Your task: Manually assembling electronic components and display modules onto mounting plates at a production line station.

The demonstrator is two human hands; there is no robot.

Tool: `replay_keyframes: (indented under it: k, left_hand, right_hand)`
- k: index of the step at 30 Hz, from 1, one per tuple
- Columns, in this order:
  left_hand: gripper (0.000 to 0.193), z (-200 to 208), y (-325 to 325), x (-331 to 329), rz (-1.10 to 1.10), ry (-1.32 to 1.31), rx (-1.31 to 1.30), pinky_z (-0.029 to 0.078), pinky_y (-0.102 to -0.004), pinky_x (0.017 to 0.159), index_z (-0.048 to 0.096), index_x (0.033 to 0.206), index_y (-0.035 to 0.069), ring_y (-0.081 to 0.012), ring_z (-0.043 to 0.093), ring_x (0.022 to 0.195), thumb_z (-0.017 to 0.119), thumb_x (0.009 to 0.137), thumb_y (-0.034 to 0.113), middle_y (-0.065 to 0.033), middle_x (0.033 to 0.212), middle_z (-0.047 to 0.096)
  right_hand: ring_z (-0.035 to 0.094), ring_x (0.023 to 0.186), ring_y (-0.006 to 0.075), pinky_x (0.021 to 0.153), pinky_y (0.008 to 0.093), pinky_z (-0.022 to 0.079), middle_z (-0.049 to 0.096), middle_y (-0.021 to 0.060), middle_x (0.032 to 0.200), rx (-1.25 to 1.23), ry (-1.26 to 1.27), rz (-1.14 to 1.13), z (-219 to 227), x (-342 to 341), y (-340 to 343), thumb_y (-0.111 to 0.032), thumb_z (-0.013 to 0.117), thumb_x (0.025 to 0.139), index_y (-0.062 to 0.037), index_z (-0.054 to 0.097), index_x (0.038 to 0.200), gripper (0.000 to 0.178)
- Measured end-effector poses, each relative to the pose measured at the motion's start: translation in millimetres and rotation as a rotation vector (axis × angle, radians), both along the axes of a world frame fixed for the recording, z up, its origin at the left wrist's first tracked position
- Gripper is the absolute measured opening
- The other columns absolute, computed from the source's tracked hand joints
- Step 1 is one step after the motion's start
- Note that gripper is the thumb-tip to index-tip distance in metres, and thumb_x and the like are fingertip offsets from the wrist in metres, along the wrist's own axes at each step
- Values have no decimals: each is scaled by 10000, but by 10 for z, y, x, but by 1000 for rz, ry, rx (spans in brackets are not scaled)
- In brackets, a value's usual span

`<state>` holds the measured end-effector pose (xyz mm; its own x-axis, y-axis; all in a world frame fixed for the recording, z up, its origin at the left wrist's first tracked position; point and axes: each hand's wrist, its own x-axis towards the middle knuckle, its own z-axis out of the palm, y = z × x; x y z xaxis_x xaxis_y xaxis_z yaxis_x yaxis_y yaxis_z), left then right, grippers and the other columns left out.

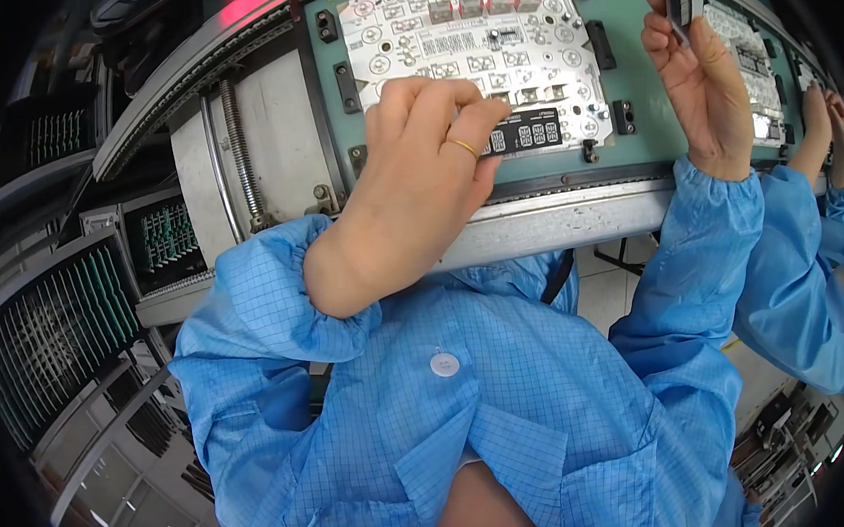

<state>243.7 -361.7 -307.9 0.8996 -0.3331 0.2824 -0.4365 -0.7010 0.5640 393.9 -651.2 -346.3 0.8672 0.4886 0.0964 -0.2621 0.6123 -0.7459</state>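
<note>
A black segment display [538, 131] with pale digit outlines lies along the lower edge of a white circuit board [401, 86]. My left hand [416, 158], with a ring on one finger, is closed around the display's left end, which the fingers hide. The board sits in a green carrier [645, 119] fitted with black clamps. Raised at the right, my right hand [706, 91] grips a second block, a display-like part [684, 1] with a dark face and white side, between thumb and fingers.
Several reddish blocks [484, 6] stand near the board's far edge. A metal rail [574, 217] runs along the near side. Racks of green boards [54, 329] stand at the left. Farther right, another person's hands [819, 123] are over another white board [748, 60].
</note>
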Motion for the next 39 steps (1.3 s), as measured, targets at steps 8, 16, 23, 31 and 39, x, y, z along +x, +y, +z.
replay_keyframes:
  k: [8, 16, 23, 31, 39]
  left_hand:
    - [378, -201, -27, -20, 38, -20, 19, 478, -363, 918, 625, 1216, 41, -325, 563, 1070, 711, 848, 37, -147, 1161, 582]
    - [334, -253, -105, -21, 104, -57, 67, 515, -352, 889, 638, 1178, 33, -317, 619, 1029, 722, 855, 53, -141, 1154, 599]
    - [320, -64, -184, -51, 180, 114, -7, 486, -372, 909, 590, 1171, -29, -364, 579, 1022, 664, 864, 21, -209, 1127, 563]
    - [353, -127, -159, -47, 187, 109, 3, 469, -382, 947, 595, 1171, -27, -387, 552, 1081, 683, 830, -4, -224, 1145, 541]
    - [357, -92, -184, -35, 198, 163, -7, 468, -382, 953, 603, 1173, -24, -384, 550, 1085, 687, 827, -3, -220, 1153, 536]
  right_hand:
    - [612, 986, 205, 879, 319, 541, 614, 159, 1204, -82, 31, -177, 147, -238, 255, -161, 534, 1033, 66, 483, 1335, 381]
    - [609, 985, 194, 889, 302, 547, 597, 172, 1196, -55, 11, -134, 121, -240, 265, -144, 514, 1040, 86, 472, 1337, 377]
    - [598, 1005, 189, 891, 293, 551, 593, 164, 1205, -76, -37, -119, 99, -248, 264, -158, 518, 1043, 77, 481, 1342, 382]
    - [603, 996, 176, 886, 277, 561, 599, 149, 1190, -113, -36, -159, 92, -272, 299, -169, 538, 1035, 66, 503, 1326, 375]
    - [603, 994, 176, 880, 268, 556, 602, 153, 1181, -162, -10, -228, 115, -292, 348, -166, 527, 1040, 63, 501, 1318, 361]
